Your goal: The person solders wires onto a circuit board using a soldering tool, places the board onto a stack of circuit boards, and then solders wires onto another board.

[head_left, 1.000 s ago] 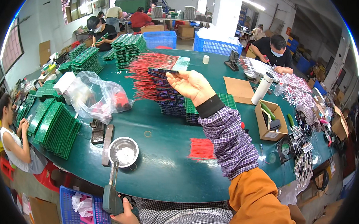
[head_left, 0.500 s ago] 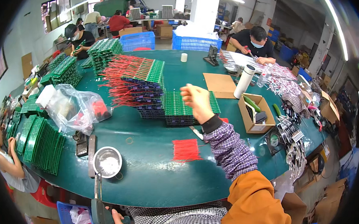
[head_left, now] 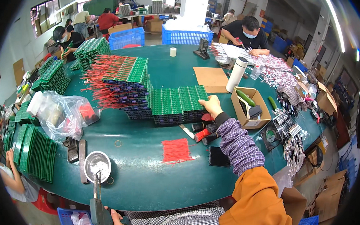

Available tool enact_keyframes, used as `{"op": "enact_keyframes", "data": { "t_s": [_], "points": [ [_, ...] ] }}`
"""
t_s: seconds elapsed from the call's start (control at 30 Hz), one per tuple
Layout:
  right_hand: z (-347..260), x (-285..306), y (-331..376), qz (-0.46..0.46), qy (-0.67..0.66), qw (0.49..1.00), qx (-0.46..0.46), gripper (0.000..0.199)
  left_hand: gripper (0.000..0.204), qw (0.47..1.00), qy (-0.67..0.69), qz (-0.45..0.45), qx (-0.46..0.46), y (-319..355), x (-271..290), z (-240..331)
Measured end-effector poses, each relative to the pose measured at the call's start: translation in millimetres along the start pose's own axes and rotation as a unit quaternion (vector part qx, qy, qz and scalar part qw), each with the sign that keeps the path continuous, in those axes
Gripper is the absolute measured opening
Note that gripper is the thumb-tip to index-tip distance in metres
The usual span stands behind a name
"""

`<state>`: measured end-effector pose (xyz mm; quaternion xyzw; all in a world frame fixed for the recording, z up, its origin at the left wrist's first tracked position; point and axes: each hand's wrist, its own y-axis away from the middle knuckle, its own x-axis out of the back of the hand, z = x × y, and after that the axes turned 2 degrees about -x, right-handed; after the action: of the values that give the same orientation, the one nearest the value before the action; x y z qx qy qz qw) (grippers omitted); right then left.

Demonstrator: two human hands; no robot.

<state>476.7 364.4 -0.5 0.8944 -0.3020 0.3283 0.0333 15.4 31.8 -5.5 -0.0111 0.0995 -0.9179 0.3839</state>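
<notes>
My left hand (head_left: 118, 221) is wrapped around the dark green handle of a soldering gun (head_left: 98, 212) at the lower edge. Its thin metal tip reaches into a small metal cup (head_left: 107, 165) holding silvery-white material. My right hand (head_left: 213, 106) stretches forward and pinches the right end of the top green circuit board (head_left: 190, 97) on a low stack. Left of this stack rises a taller pile of boards with red wires (head_left: 113, 69) attached. A bundle of loose red wires (head_left: 176, 151) lies nearer to me, with black wires (head_left: 219, 157) beside my right forearm.
Red and black wire bundles (head_left: 203, 134) and a knife-like tool (head_left: 187, 131) lie below the stack. A cardboard box (head_left: 256, 123), white flask (head_left: 237, 74) and clear plastic bag (head_left: 57, 117) stand around. A co-worker (head_left: 247, 37) sits across the table; another person is at the left edge.
My right hand has come down and rightward from above the boards onto the stack's right end. The soldering gun's tip now reaches further into the cup. The view has shifted slightly.
</notes>
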Motion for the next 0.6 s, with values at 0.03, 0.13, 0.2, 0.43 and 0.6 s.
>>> {"op": "enact_keyframes", "data": {
  "t_s": [0.03,0.13,0.2,0.43,0.6],
  "points": [
    [-2,1,1,-0.002,0.000,1.000,-0.001,0.048,0.038,1.000,-0.002,0.001,0.001,1,2,0],
    [-11,-2,-2,0.054,-0.022,0.997,0.055,0.030,0.041,0.998,-0.056,-0.012,0.021,2,8,-3],
    [-13,-4,-6,0.036,-0.095,0.994,0.037,0.030,0.042,0.997,-0.066,0.002,0.036,2,9,-7],
    [-14,13,1,0.033,-0.429,0.902,-0.028,0.020,0.044,1.000,-0.013,0.023,-0.002,3,4,-3],
    [-22,53,44,-0.213,-0.703,0.635,-0.239,0.025,0.043,0.999,0.009,0.031,-0.006,0,12,-10]
  ]
}}
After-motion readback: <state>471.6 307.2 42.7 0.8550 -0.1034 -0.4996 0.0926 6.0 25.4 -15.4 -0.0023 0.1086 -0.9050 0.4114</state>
